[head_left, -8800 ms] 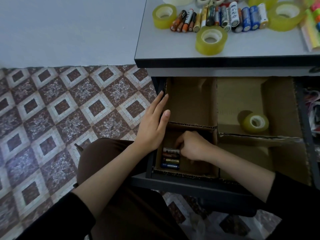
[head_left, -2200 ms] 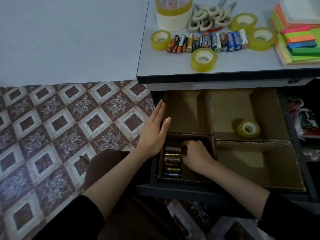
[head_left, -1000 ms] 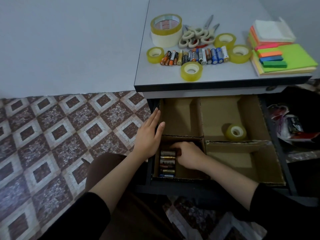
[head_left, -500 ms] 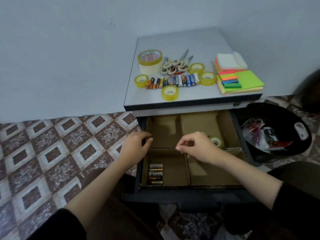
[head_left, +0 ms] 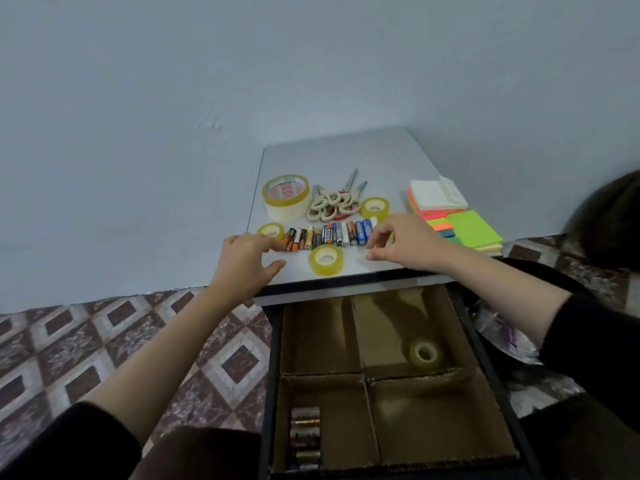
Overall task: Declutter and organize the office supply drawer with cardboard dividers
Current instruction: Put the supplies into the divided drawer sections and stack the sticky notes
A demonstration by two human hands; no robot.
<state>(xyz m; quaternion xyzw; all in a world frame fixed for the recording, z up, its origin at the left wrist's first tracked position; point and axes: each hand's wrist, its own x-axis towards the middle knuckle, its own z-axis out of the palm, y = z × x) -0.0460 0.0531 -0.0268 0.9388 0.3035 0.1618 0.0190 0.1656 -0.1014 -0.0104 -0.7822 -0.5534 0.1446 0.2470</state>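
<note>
- Grey desk top [head_left: 346, 157] carries the loose supplies, all gathered toward its near edge.
- Below that edge the dark-framed drawer [head_left: 272, 358] stands pulled out, lined with brown card.
- Cardboard dividers [head_left: 322, 375] cross in the middle of the drawer and split it into four compartments.
- Left hand [head_left: 242, 261] lies over the desk top's near left corner. Its fingers are loosely spread and reach the left end of the battery row, and it grasps nothing.
- Right hand [head_left: 405, 242] is over the near edge toward the right. Its fingers bend down at the right end of the same row, and nothing shows between them.
- Sticky notes [head_left: 453, 216], in neon stacks, sit at the desk top's right edge.
- A large tape roll [head_left: 285, 197] stands toward the left edge, behind the batteries.
- Scissors [head_left: 334, 202], several pairs with pale handles, lie just beside that roll, blades pointing to the far edge.
- The battery row [head_left: 329, 235] runs side by side, parallel to the near edge, between the two hands.
- Three small yellow tape rolls lie around it: one [head_left: 326, 259] in front at the near edge, one [head_left: 272, 231] at the row's left end, and one [head_left: 375, 207] behind its right end.
- A fourth small roll [head_left: 424, 353] lies in the drawer's far right compartment.
- Sorted batteries [head_left: 304, 434] are stacked along the left wall of the near left compartment.
</note>
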